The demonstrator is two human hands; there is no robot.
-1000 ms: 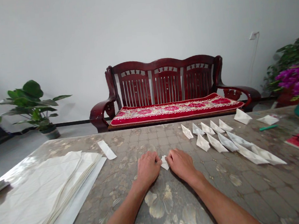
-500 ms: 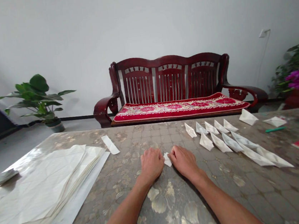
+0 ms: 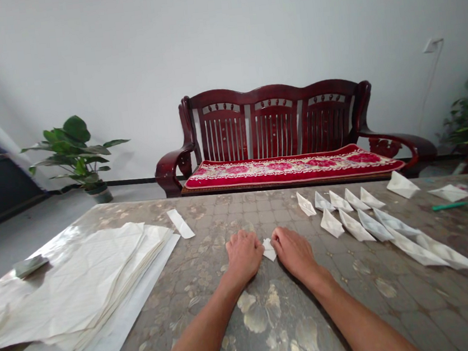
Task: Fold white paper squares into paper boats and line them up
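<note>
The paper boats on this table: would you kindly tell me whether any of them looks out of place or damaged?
One does: the paper boat at the far right sits apart from the neat rows of boats, near the table's far edge. Beside it, a white paper piece lies flat, unlike the upright boats.

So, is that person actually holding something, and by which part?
The left hand and right hand hold a small folded white paper by its two sides.

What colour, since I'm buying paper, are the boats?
The boats are white, best seen in the head view.
</note>
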